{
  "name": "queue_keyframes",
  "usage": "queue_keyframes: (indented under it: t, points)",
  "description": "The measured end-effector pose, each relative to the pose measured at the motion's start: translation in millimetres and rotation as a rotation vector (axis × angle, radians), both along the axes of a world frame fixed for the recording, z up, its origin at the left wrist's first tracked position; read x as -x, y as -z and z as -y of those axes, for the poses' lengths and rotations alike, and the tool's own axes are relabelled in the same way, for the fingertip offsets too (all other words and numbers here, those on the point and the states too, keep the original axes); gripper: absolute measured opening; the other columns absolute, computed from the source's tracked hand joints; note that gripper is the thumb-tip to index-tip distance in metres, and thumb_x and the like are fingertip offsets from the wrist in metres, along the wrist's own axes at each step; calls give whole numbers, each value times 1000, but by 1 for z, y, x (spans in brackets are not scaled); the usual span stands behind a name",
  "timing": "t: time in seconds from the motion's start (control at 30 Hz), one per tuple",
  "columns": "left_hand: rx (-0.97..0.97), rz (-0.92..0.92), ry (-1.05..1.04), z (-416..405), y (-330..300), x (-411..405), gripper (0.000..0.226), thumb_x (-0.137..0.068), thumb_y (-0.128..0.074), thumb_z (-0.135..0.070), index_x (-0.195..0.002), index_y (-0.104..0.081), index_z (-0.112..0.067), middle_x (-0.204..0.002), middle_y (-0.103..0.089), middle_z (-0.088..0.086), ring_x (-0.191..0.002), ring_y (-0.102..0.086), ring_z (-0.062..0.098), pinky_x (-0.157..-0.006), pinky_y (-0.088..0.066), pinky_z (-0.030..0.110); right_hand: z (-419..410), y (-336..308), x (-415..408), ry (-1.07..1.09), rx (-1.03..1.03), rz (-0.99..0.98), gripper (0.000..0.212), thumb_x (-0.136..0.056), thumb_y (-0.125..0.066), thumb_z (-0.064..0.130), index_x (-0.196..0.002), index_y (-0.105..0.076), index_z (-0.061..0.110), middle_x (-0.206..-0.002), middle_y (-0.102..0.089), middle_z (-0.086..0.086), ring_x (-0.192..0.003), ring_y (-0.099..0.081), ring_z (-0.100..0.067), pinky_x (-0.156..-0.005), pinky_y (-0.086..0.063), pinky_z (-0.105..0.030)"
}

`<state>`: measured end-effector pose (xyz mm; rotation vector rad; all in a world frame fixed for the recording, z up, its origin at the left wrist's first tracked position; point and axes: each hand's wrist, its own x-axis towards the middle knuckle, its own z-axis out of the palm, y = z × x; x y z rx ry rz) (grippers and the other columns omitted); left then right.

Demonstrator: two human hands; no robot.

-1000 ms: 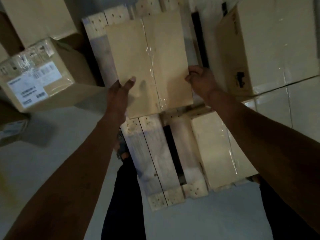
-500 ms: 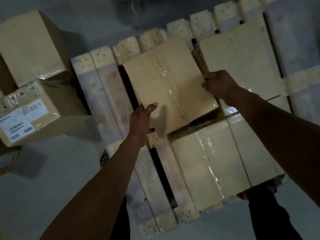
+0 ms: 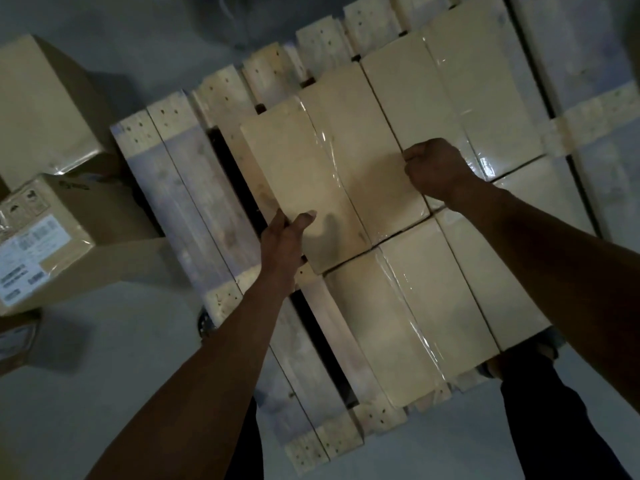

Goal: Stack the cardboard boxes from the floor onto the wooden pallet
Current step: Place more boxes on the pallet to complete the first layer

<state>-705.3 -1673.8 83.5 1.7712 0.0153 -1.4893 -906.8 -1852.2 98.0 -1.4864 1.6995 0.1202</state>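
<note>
On the wooden pallet (image 3: 194,209), centre of view: a taped cardboard box (image 3: 332,181) sits flat on the slats, held at both sides. Left hand (image 3: 282,242) is at its near-left corner, thumb lying on the top face, fingers curled down over the left edge into the gap between slats. Right hand (image 3: 438,169) is at the right edge, fingers curled tight at the seam where this box meets the next one; can't tell how far they reach down the side, the knuckles hide it.

Neighbours on the pallet: a second box (image 3: 460,109) just beside it on the right, touching or nearly so, and a third box (image 3: 426,313) butted against its near edge, closer to the person. All three lie flat, clear tape running along their top seams. A fourth box top shows at the right behind the right forearm, partly hidden.

Left part of the pallet is bare slats with a dark gap between boards.

On the floor (image 3: 104,358), left of the pallet: a labelled box (image 3: 45,244) with a white shipping label, and a plain box (image 3: 45,109) beyond it. Both sit apart from the pallet.

Dark trouser legs visible at the bottom edge.
</note>
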Motion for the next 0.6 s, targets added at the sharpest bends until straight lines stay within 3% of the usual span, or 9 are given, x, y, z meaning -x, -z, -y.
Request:
queue_keyframes:
  t: [0.1, 0.3, 0.4, 0.5, 0.6]
  points:
    - [-2, 27, 43, -3, 5, 5, 41, -91, -75, -27, -131, -67, -33, -115, -72, -13, -103, -64, 7, -90, -57, 47, 0, -1, 3, -66, 42, -27, 31, -90, -55, 13, -112, -76, 9, -121, -72, -19, -118, -64, -37, -105, -50, -37]
    - [-59, 18, 72, 6, 3, 3, 40, -92, -76, -26, -131, -67, -24, -115, -69, -7, -101, -62, 11, -90, -58, 50, 3, 1, 30, 10, 107, -45, 41, -86, -58, 10, -124, -70, 16, -129, -70, -9, -122, -63, -28, -106, -46, -30]
    - [-97, 1, 70, 7, 5, 0, 40, -89, -78, -29, -127, -68, -24, -125, -69, 1, -114, -63, 22, -96, -55, 56, 10, 7, 52, -44, 127, -113, 57, -76, -64, 23, -132, -65, 14, -132, -61, -19, -120, -60, -36, -108, -45, -38]
    - [-97, 5, 80, 5, 6, 1, 43, -89, -78, -30, -129, -66, -21, -131, -68, 3, -120, -62, 27, -99, -54, 59, 9, 16, 66, -158, 148, -209, 74, -66, -74, 46, -137, -57, 27, -141, -45, -17, -131, -45, -40, -108, -41, -47]
    - [-95, 3, 79, 4, 8, 3, 41, -90, -76, -29, -128, -65, -19, -133, -66, 4, -120, -60, 27, -99, -53, 60, -1, 25, 74, -235, 162, -248, 92, -60, -89, 51, -140, -45, 41, -155, -28, -12, -142, -30, -44, -109, -38, -63]
